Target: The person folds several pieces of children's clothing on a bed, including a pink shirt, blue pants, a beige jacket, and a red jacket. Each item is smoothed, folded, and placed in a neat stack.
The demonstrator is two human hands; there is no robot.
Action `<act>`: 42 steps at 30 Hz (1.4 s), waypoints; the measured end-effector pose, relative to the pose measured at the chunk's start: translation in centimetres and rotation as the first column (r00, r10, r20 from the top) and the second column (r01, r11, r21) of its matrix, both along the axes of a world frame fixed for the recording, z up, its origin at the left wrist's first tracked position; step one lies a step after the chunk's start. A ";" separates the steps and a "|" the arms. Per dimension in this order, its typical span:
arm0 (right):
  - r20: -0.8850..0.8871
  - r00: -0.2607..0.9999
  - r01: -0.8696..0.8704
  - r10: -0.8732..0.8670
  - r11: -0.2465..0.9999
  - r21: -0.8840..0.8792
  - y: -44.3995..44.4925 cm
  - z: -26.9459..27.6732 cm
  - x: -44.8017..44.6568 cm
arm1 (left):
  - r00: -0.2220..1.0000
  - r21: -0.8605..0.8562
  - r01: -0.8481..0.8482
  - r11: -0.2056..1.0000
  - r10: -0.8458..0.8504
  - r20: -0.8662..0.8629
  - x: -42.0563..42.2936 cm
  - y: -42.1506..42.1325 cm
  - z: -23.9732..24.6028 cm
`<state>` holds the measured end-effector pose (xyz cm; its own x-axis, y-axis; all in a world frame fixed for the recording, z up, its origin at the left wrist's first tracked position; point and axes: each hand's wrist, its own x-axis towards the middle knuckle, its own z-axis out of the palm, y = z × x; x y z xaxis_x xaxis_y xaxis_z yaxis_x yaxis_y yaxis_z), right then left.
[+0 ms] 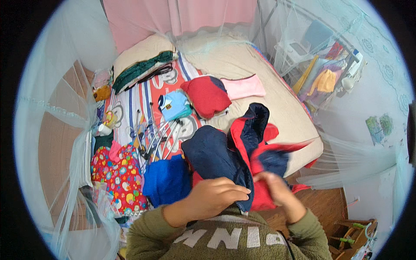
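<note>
A navy and red jacket lies bunched across the near side of the bed, with its zipper edge running down towards me. My left hand grips the navy front of it near the zipper's lower end. On the red side, my right hand is blurred, its fingers pressed on the cloth with the thumb up. Beyond the jacket sits a folded red and navy garment, with a folded pink cloth beside it. A light blue folded shirt rests to the left.
Several hangers lie heaped on the striped sheet. A royal blue cloth and a red patterned fabric are at the near left. Mosquito netting hangs around the bed. A wooden stool stands on the floor at lower right.
</note>
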<state>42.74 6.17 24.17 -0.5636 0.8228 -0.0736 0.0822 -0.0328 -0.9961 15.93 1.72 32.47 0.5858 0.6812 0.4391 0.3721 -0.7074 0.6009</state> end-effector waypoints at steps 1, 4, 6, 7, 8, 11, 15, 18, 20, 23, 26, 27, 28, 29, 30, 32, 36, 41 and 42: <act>0.159 0.985 0.101 -0.062 0.963 -0.251 -2.5 -1.1 -2.8 | 0.997 -0.023 -0.039 0.999 0.037 -0.064 0.5 -2.0 -2.3; 0.319 0.938 0.001 0.136 0.920 -0.393 -1.7 -4.7 -6.4 | 0.994 -0.139 0.021 0.990 -0.035 -0.102 0.9 -6.4 -5.8; 0.508 0.853 -0.031 0.119 0.984 -0.178 -0.6 -11.1 -5.9 | 0.992 -0.138 0.110 0.984 -0.118 -0.051 0.5 -7.0 -5.9; 0.531 0.847 -0.028 0.035 0.999 -0.021 -0.6 -13.6 -5.6 | 0.987 -0.133 0.156 0.979 -0.161 -0.030 0.2 -7.2 -5.9; 0.616 0.780 -0.075 0.110 0.994 -0.083 -0.1 -11.7 -6.9 | 0.987 -0.156 0.157 0.975 -0.162 -0.020 -0.4 -7.8 -6.1; 0.737 0.676 -0.093 -0.006 0.991 0.093 2.3 -11.6 -8.1 | 0.986 -0.179 0.165 0.970 -0.168 0.000 -0.6 -8.6 -6.3; 0.351 0.920 0.284 -0.172 0.911 -0.299 5.4 -16.5 -3.5 | 0.990 -0.114 0.089 0.989 -0.101 -0.095 -1.9 -8.6 -4.9; -0.353 0.759 0.258 -0.547 0.750 -0.609 4.9 -8.5 -3.9 | 0.996 -0.058 -0.060 0.997 0.056 -0.066 -4.5 -9.3 -4.0; -0.634 0.571 0.158 -0.522 0.827 -0.539 4.6 -5.3 -3.0 | 0.989 -0.055 -0.139 0.989 0.136 -0.050 -6.3 -9.6 -4.4; -0.726 0.484 0.084 -0.489 0.852 -0.517 2.1 -1.9 -3.6 | 0.974 -0.115 -0.224 0.968 0.220 -0.048 -7.1 -9.8 -4.7; -0.790 0.389 0.010 -0.475 0.859 -0.512 1.1 -2.0 -3.6 | 0.971 -0.184 -0.239 0.953 0.236 -0.034 -7.1 -9.7 -6.5; -0.798 0.394 0.002 -0.456 0.869 -0.495 1.1 -1.8 -3.6 | 0.975 -0.211 -0.214 0.954 0.221 0.009 -6.9 -9.6 -6.6; -0.806 0.399 -0.007 -0.437 0.878 -0.479 1.1 -1.4 -3.6 | 0.977 -0.237 -0.189 0.953 0.207 0.053 -6.5 -9.3 -6.7; -0.814 0.404 -0.016 -0.418 0.886 -0.463 1.1 -1.2 -3.6 | 0.976 -0.261 -0.164 0.951 0.194 0.097 -6.3 -9.1 -6.7; -0.804 0.416 0.001 -0.424 0.885 -0.466 1.2 -1.3 -3.4 | 0.961 -0.305 -0.159 0.939 0.219 0.172 -6.2 -8.8 -6.7; -0.786 0.423 0.007 -0.450 0.870 -0.494 1.0 -1.2 -3.6 | 0.909 -0.390 -0.137 0.910 0.272 0.315 -6.3 -7.9 -6.6; -0.780 0.435 -0.025 -0.450 0.860 -0.510 0.1 -0.2 -4.9 | 0.807 -0.456 -0.444 0.772 0.565 0.171 -3.4 -5.5 -7.7; -0.731 0.466 0.037 -0.499 0.836 -0.547 0.0 -1.3 -4.4 | 0.823 -0.186 -0.561 0.807 0.568 -0.014 -2.3 -3.2 -10.7; -0.720 0.487 0.074 -0.494 0.845 -0.529 0.1 -1.3 -3.8 | 0.816 -0.276 -0.527 0.804 0.570 0.101 -2.3 -2.6 -11.3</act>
